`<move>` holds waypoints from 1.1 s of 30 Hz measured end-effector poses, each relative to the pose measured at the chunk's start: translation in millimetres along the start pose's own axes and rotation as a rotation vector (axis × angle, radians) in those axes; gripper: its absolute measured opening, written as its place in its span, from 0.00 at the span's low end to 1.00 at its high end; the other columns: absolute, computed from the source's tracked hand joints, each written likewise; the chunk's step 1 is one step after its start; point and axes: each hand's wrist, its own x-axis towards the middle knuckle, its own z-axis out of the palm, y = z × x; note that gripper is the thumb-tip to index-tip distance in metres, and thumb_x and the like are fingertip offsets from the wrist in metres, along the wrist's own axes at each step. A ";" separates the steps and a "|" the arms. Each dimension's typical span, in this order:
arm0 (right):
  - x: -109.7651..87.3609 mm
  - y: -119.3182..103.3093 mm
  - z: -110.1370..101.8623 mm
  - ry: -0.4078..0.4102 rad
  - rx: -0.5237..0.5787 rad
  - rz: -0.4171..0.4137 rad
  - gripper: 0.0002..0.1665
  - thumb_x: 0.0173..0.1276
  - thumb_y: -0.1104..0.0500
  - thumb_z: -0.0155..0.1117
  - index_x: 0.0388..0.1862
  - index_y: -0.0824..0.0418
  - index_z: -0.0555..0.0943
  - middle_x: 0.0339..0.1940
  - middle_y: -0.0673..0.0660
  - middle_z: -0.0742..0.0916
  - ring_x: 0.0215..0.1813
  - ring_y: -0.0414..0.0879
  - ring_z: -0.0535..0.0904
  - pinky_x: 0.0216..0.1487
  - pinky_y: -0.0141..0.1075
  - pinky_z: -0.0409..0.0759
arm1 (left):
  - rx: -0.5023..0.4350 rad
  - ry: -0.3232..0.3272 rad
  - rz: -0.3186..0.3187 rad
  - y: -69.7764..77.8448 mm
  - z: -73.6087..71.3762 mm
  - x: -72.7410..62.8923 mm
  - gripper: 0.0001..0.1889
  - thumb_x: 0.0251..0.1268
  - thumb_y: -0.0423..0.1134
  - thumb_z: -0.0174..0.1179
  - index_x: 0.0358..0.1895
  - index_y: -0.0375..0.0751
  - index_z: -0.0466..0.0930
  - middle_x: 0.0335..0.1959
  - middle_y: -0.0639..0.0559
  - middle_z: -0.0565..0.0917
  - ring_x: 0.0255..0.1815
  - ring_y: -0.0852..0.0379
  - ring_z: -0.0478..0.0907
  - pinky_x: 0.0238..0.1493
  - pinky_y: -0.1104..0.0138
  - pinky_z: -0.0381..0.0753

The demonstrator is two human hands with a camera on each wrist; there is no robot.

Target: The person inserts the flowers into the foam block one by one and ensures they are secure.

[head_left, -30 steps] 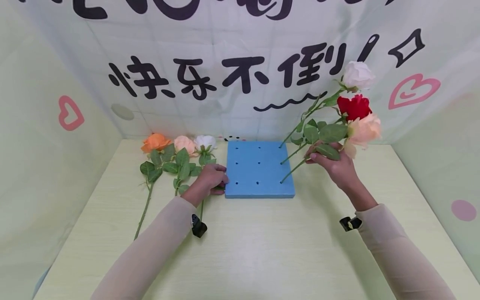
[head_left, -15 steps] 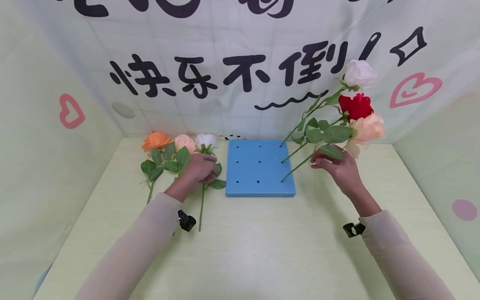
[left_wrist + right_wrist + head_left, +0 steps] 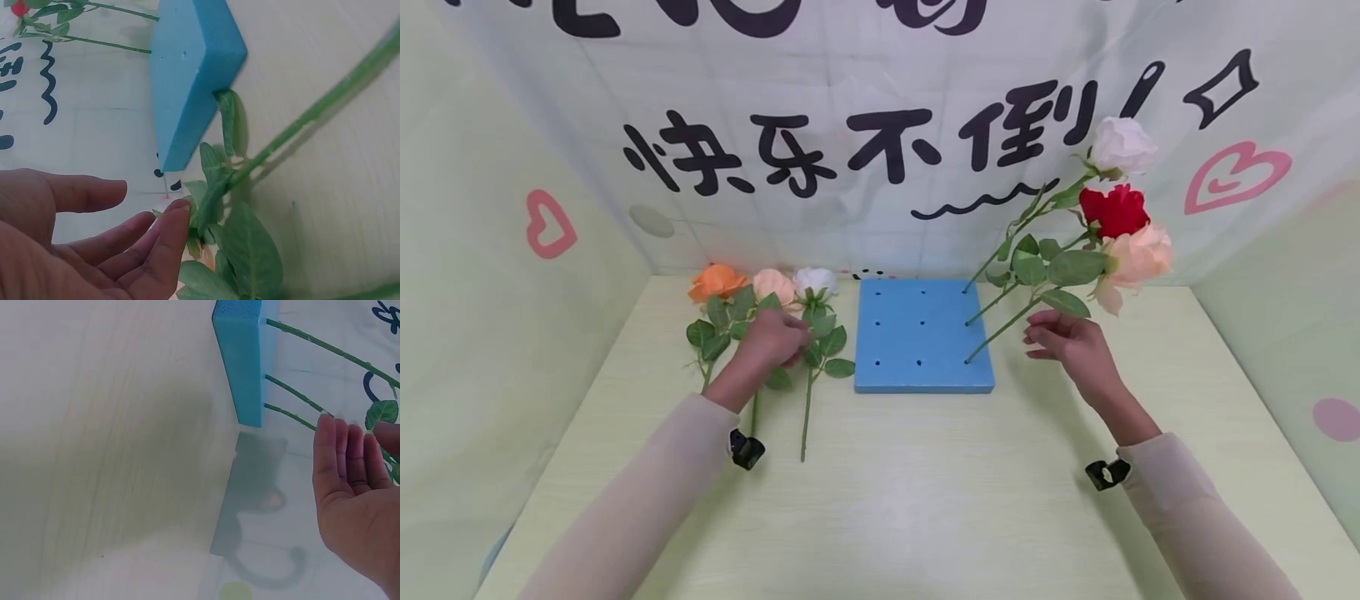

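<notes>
A blue foam block [image 3: 925, 337] with several holes lies on the table. Its right-hand holes bear a white rose [image 3: 1122, 146], a red rose [image 3: 1114, 210] and a peach rose [image 3: 1138, 260], all leaning right. My right hand [image 3: 1071, 346] is beside the peach rose's stem, fingers loosely bent around nothing. On the left lie an orange rose [image 3: 717, 283], a pink rose [image 3: 773, 286] and a white rose [image 3: 814, 282]. Over the pink rose's leaves hovers my left hand [image 3: 767, 342]; in the left wrist view its thumb is apart from the fingers, with fingertips right at some leaves [image 3: 247, 250].
The pale wooden table [image 3: 895, 492] backs onto a white cloth [image 3: 775, 225] with black lettering. Cloth walls with pink hearts close in both sides. A black wrist camera [image 3: 747, 450] sits on the left sleeve, another wrist camera [image 3: 1107, 475] on the right.
My left hand has left the foam block's left edge and moved left over the lying roses. My right hand has let go of the peach rose's stem and dropped slightly away from it.
</notes>
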 end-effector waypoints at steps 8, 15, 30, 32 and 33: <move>0.1 16.7 7.0 -0.028 -0.046 0.182 0.27 0.73 0.57 0.58 0.63 0.74 0.71 0.53 0.69 0.79 0.49 0.51 0.81 0.45 0.37 0.85 | 0.179 0.031 0.016 -16.0 2.5 -5.2 0.16 0.64 0.34 0.52 0.16 0.39 0.73 0.19 0.45 0.82 0.20 0.53 0.78 0.20 0.66 0.74; 0.3 24.4 15.9 -0.038 0.002 0.249 0.29 0.73 0.57 0.57 0.66 0.74 0.68 0.55 0.71 0.77 0.47 0.47 0.79 0.47 0.38 0.85 | 0.144 0.013 -0.020 -23.4 8.8 -4.8 0.11 0.63 0.35 0.55 0.26 0.32 0.80 0.18 0.45 0.81 0.21 0.53 0.79 0.27 0.61 0.83; -0.1 33.7 38.7 -0.066 0.040 0.311 0.31 0.72 0.58 0.59 0.68 0.72 0.67 0.57 0.68 0.78 0.49 0.46 0.79 0.51 0.41 0.84 | -0.019 0.016 -0.077 -31.5 25.9 1.1 0.21 0.59 0.29 0.58 0.14 0.46 0.58 0.15 0.46 0.77 0.17 0.56 0.75 0.24 0.63 0.83; 0.2 33.5 41.1 -0.071 0.023 0.312 0.31 0.71 0.58 0.59 0.68 0.72 0.67 0.57 0.68 0.78 0.48 0.45 0.79 0.51 0.41 0.84 | -0.045 0.025 -0.086 -33.1 27.8 3.1 0.21 0.57 0.28 0.58 0.14 0.46 0.57 0.16 0.46 0.77 0.17 0.56 0.76 0.24 0.63 0.83; 0.4 33.5 42.1 -0.074 0.016 0.313 0.31 0.71 0.58 0.59 0.68 0.72 0.67 0.56 0.67 0.79 0.47 0.44 0.80 0.51 0.41 0.84 | -0.061 0.028 -0.089 -34.0 28.7 4.0 0.21 0.57 0.27 0.58 0.15 0.46 0.57 0.16 0.46 0.77 0.17 0.56 0.76 0.24 0.63 0.83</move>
